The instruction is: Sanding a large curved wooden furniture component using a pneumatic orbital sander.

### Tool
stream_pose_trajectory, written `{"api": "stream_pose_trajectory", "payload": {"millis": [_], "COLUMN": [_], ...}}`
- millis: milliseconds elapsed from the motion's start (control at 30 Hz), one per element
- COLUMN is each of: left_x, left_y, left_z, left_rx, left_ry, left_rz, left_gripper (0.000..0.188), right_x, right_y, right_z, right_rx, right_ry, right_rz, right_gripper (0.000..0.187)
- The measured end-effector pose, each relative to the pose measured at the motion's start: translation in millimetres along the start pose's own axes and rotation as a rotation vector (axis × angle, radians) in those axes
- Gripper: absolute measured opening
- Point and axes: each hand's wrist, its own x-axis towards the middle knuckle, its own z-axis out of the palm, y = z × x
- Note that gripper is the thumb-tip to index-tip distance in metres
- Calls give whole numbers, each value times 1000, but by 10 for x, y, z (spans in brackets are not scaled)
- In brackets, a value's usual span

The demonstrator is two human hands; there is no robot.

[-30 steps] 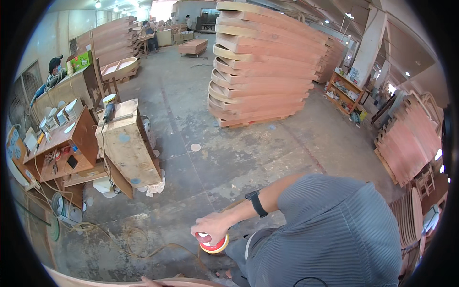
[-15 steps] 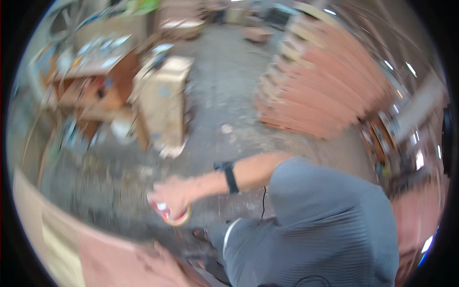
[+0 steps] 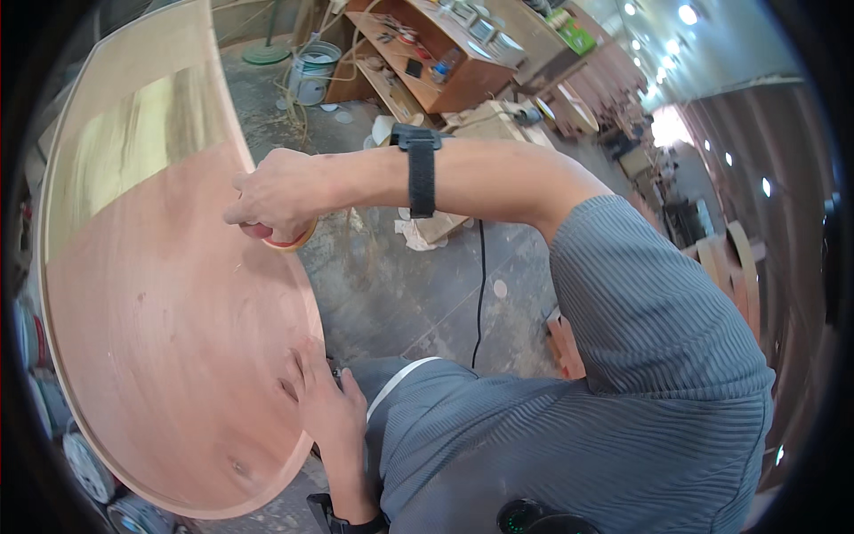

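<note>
A large round-edged wooden panel (image 3: 160, 338), reddish brown with a pale yellow band and a light rim, fills the left side. My right hand (image 3: 276, 196) reaches across to its right edge, fingers closed around a small round red thing with a yellow rim (image 3: 298, 240). The grip covers most of that thing, so its kind does not show. It sits at the panel surface near the edge. My left hand (image 3: 329, 396) rests on the panel's near right edge, fingers stretched out and holding nothing. Small dark knots mark the wood beside it.
A brown wooden cabinet (image 3: 454, 67) with tools and cans stands at the back, beside a white bucket (image 3: 313, 71). A black cord (image 3: 480, 294) trails over the concrete floor (image 3: 427, 303). Several paint cans (image 3: 89, 467) stand beyond the panel's left edge.
My view has swung so the panel fills the left side. My right hand, still holding the red thing, has come from above the floor to the panel's edge. My left hand has come into view.
</note>
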Motion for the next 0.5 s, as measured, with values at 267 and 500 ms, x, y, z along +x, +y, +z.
{"api": "stream_pose_trajectory", "payload": {"millis": [267,500], "left_x": [-272,-470], "left_y": [-254,-437], "left_z": [48,3], "left_rx": [67,95], "left_ry": [232,336], "left_rz": [39,91], "left_gripper": [53,42], "right_x": [267,358], "right_y": [-263,-532], "right_z": [-84,-66], "right_rx": [-104,-68], "right_ry": [-235,-365], "right_rz": [-133,-208], "right_gripper": [24,24]}}
